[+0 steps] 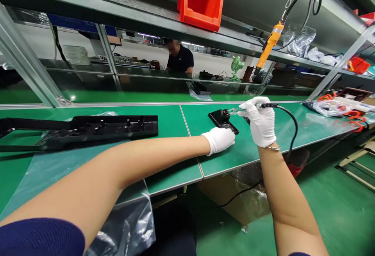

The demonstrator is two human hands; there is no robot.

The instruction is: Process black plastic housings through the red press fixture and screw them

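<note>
Soldering iron (234, 111) is in the right hand (259, 121), thumb and fingers pinched together round its handle, working end pointing left. Long axis runs nearly level across the view, cable end a bit higher. Black stand (217, 119) sits on the green bench (246, 152), directly left of the right hand; its holder is roughly in line with the iron. Front end of the iron meets the holder in view; can't tell if it's seated inside or just in front of it.

Stand base runs from back left to near right. Left hand (220, 140) is the nearer of the 2 to it: touching the near edge, fingers curled down. Can't tell if it grips the base or only rests there, as the fingertips are out of sight.

Cable (293, 123) leaves the iron on the right and drops in a curve past the bench edge, outside the right wrist.

Hard to make out: iron tip is lost against the dark holder. Left glove covers the near part of the base. Small dark item (247, 120) just left of the right glove is mostly hidden; can't identify it. Long black molded part (131, 125) lies well left of the stand, its far left end cut off by the frame.
</note>
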